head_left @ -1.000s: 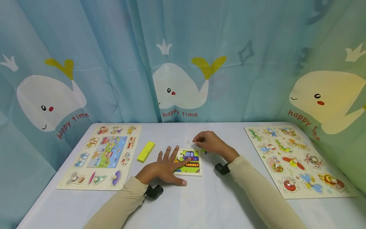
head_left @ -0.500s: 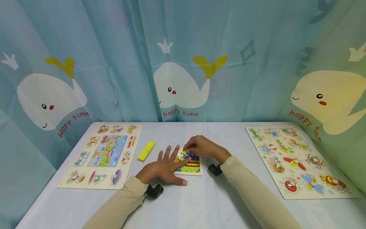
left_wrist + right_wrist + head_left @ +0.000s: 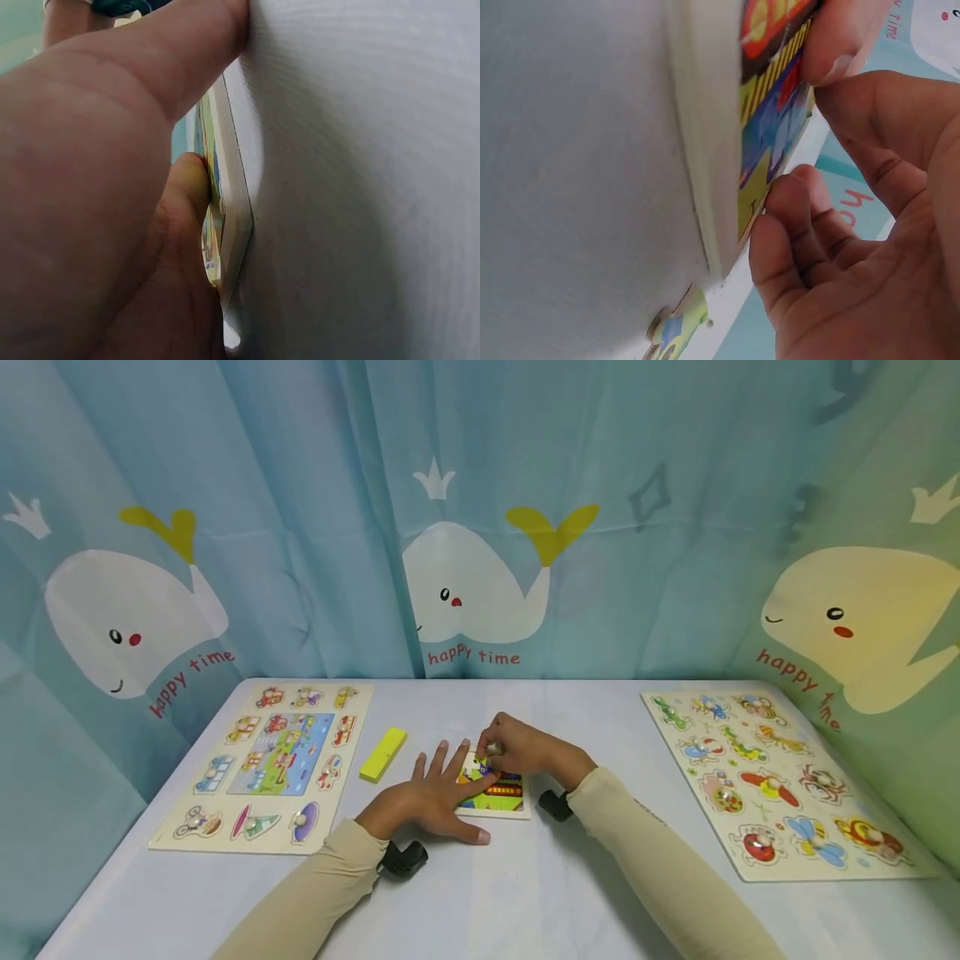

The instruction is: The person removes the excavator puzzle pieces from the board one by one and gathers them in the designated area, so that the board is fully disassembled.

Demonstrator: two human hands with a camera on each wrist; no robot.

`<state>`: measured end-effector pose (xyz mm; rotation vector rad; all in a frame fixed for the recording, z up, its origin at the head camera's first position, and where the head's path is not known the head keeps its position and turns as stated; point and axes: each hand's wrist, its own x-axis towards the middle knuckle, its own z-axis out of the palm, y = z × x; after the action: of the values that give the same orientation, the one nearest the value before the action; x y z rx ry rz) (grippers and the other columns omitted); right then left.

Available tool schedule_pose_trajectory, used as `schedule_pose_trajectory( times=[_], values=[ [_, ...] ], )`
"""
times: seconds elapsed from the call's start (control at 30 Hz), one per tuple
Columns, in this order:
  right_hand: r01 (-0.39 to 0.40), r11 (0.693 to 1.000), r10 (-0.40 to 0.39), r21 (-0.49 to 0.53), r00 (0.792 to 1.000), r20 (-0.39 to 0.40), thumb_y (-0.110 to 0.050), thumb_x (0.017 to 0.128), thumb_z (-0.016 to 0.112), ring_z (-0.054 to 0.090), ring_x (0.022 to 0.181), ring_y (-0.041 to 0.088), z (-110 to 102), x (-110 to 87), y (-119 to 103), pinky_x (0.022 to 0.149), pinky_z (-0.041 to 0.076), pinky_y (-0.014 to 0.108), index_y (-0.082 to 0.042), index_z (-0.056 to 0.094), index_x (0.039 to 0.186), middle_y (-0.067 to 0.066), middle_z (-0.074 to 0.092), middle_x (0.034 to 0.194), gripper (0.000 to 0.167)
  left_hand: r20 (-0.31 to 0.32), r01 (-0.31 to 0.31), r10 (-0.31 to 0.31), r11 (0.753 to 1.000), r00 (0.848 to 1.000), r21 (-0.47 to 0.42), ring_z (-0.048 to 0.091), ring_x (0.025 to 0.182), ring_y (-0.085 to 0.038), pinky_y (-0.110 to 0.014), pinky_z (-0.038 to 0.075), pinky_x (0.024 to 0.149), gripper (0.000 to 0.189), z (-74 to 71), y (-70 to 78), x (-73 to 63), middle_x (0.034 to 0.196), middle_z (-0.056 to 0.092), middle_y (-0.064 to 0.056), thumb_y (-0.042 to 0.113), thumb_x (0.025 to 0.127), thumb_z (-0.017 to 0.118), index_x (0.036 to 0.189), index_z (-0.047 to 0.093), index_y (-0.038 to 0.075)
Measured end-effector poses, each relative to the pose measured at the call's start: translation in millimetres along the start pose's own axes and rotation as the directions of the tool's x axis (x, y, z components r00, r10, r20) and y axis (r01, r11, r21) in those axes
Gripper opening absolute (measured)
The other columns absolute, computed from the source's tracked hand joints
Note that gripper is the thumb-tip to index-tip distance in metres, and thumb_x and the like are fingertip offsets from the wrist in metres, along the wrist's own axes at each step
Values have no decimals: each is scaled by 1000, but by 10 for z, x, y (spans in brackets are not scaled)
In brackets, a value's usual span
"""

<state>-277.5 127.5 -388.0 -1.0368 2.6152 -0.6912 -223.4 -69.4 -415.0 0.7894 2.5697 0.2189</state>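
My left hand [image 3: 431, 795] lies with fingers spread beside a small square jigsaw puzzle [image 3: 491, 810], a colourful vehicle picture in a pale frame. Its index finger reaches across the puzzle's picture. My right hand [image 3: 519, 745] bends over the far edge of the puzzle. In the right wrist view its thumb and curled fingers [image 3: 784, 199] are at the board, and a green bit of a puzzle piece [image 3: 810, 112] shows by the thumb tip; the fingers hide most of that piece. Another loose puzzle piece [image 3: 676, 330] lies on the table beside the board, hidden in the head view.
A yellow block [image 3: 383, 755] lies left of the puzzle. At the far left is a vehicle knob puzzle board [image 3: 168, 833]; an insect knob puzzle board [image 3: 825, 868] lies at the right. A blue whale-print curtain [image 3: 322, 527] hangs behind the table [image 3: 517, 893].
My right hand has moved left, from beside the puzzle onto its far edge, and its fingers have bent down there. The left hand has stayed in place.
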Motion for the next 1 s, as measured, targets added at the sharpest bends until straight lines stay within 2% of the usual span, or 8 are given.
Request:
schedule_pose_trajectory(
  times=[0.1,0.2,0.27,0.37,0.5,0.67,0.83,1.0],
  values=[
    [-14,1000,14,17,1000,8,1,88,65,49,89,17,-6,-6,-11,81,46,33,-7,73,97,5,53,98,14,-6,-7,7,1000,1000,0,-25,141,-37,-64,-10,107,91,41,-24,34,160,-21,-7,76,78,57,154,17,44],
    [-28,1000,28,-11,999,17,1,88,65,53,91,17,-13,-16,-25,85,48,36,-6,73,108,5,55,97,23,-4,-10,10,1000,1000,-4,-25,141,-38,-64,-10,107,91,42,-16,38,160,-21,-7,75,78,58,154,17,43],
    [-34,999,35,-34,999,18,1,89,64,54,91,17,-14,-20,-37,86,48,37,-6,73,112,5,55,97,26,6,-3,3,1000,1000,1,-24,141,-37,-63,-9,108,91,12,10,15,160,-21,-7,74,79,58,154,17,43],
    [-34,999,35,-35,999,18,2,88,64,53,91,17,-2,-19,-46,86,47,37,-5,73,112,6,54,98,26,16,10,-10,1000,1000,0,-22,142,-38,-62,-7,109,89,-60,64,-48,160,-19,-8,70,81,60,154,20,41],
    [-18,999,17,43,1000,8,5,86,63,50,88,16,16,-14,-34,83,46,34,-6,72,103,5,55,97,22,8,12,-12,1000,1000,-9,-19,143,-38,-63,-5,109,88,-122,112,-110,161,-15,-8,68,81,62,154,23,39],
    [-7,992,5,122,1000,12,8,89,58,50,85,14,7,2,-25,81,44,33,-10,70,93,2,57,94,21,6,1,-1,1000,1000,-15,-20,143,-38,-64,-6,108,88,-115,91,-80,161,-16,-8,69,82,60,154,21,41],
    [-47,992,48,120,999,-6,4,92,58,54,84,14,-2,-27,-5,79,47,32,-9,70,101,1,61,94,19,8,-7,7,1000,1000,-25,-19,143,-39,-63,-7,108,88,-83,96,-60,161,-16,-9,69,81,60,154,21,40],
    [-51,984,60,173,997,-47,1,93,61,54,77,14,-12,-46,16,72,48,30,-4,67,108,3,61,90,17,3,10,-10,1000,1000,-15,-18,143,-38,-62,-7,109,88,-87,97,-87,161,-15,-9,68,81,61,154,23,40]
  ],
)
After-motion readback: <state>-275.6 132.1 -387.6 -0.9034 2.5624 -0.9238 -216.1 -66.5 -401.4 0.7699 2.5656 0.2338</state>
